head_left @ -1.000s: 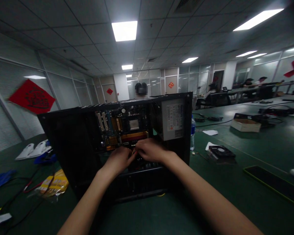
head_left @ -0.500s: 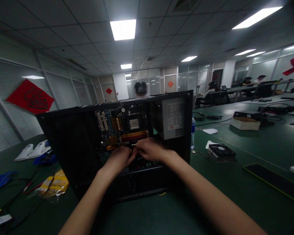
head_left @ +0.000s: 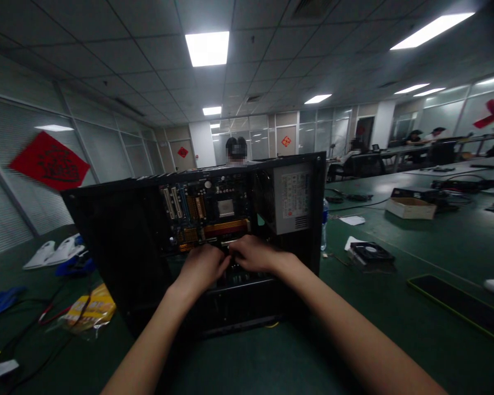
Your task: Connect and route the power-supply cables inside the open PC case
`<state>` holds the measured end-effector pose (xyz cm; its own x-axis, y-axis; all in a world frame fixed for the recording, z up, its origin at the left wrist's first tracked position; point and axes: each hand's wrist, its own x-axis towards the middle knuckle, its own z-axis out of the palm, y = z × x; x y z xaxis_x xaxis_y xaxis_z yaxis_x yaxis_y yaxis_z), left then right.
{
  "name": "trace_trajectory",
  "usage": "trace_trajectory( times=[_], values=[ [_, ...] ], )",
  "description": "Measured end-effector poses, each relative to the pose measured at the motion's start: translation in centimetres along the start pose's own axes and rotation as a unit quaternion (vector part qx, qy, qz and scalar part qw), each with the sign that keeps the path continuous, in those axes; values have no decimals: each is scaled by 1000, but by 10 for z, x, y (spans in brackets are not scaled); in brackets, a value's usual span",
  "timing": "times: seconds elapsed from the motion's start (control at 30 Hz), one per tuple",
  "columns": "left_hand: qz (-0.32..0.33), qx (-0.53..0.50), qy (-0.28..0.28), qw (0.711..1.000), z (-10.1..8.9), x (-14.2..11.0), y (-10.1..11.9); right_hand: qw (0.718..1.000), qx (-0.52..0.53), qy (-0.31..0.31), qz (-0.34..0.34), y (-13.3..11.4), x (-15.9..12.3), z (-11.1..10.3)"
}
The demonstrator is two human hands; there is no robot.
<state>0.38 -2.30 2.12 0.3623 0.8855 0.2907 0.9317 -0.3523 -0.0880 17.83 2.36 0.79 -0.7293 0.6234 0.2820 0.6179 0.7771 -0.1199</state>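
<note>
An open black computer case (head_left: 107,241) stands upright in front of me, its inside facing me. In it are a motherboard (head_left: 214,192) with a bare square processor spot (head_left: 226,207), yellow and red memory slots (head_left: 226,226) and a silver power supply (head_left: 293,200) at the upper right. Both hands reach in at the board's lower part. My left hand (head_left: 203,266) has its fingers bent together. Close beside it, nearly touching, my right hand (head_left: 253,253) is closed in a pinch. Whatever lies between the fingertips is hidden.
On the green table (head_left: 374,323), a cooling fan (head_left: 371,252), an open box (head_left: 411,208), a dark mat (head_left: 460,302) and a bottle (head_left: 324,225) lie to the right. Left are a yellow packet (head_left: 91,310), cables and gloves (head_left: 55,252). A person (head_left: 236,149) sits behind the case.
My right hand has shifted slightly and its blur has gone. The red and yellow wires that showed between my fingers are no longer visible. The case has stayed in place.
</note>
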Motion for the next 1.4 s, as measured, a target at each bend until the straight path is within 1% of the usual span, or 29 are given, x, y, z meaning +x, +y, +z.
trace_trajectory(
  times=[0.07,0.13,0.17,0.2,0.23,0.27,0.33,0.4,0.47,0.53,0.6,0.67,0.73,0.83,0.9,1.0,1.1,1.2,1.27,1.4],
  values=[
    [-3,-23,-4,1000,-1,0,1,995,2,-85,50,1,-2,1],
    [-5,-41,-10,999,0,1,1,979,-13,-174,105,2,-5,1],
    [-5,-46,-13,999,0,1,1,970,-21,-205,124,2,-6,0],
    [-4,-52,-17,999,1,2,1,965,-28,-224,135,1,-7,-1],
    [-4,-58,-19,998,1,2,1,963,-32,-227,137,0,-8,-2],
    [-2,-66,-18,998,2,3,1,967,-32,-219,130,-1,-8,-3],
    [5,-90,-6,996,4,4,-1,979,-24,-173,106,-3,-8,-5],
    [17,-127,8,992,4,6,-3,992,-13,-90,87,-6,-6,-8],
    [25,-171,23,985,4,8,-5,997,-3,9,78,-9,-3,-12],
    [29,-214,51,975,3,10,-7,993,6,92,80,-11,0,-16],
    [25,-246,80,966,2,11,-9,985,11,156,79,-12,2,-19],
    [31,-262,107,959,1,12,-12,976,13,203,71,-11,3,-21],
    [56,-271,127,953,0,11,-13,968,22,240,65,-9,4,-19],
    [101,-280,133,945,-1,9,-14,954,48,292,52,-6,5,-14],
    [111,-279,137,944,-1,9,-14,947,66,315,22,-4,4,-10],
    [95,-255,171,947,0,10,-15,939,90,330,-31,-2,2,-9],
    [38,-216,205,954,1,13,-18,940,105,321,-54,-2,-1,-12],
    [-16,-195,211,958,2,14,-20,944,105,304,-69,-2,-4,-14],
    [-18,-202,202,958,1,13,-20,950,99,286,-78,-3,-5,-15],
    [16,-214,195,957,-2,10,-14,965,83,237,-76,-6,-5,-17]
  ],
)
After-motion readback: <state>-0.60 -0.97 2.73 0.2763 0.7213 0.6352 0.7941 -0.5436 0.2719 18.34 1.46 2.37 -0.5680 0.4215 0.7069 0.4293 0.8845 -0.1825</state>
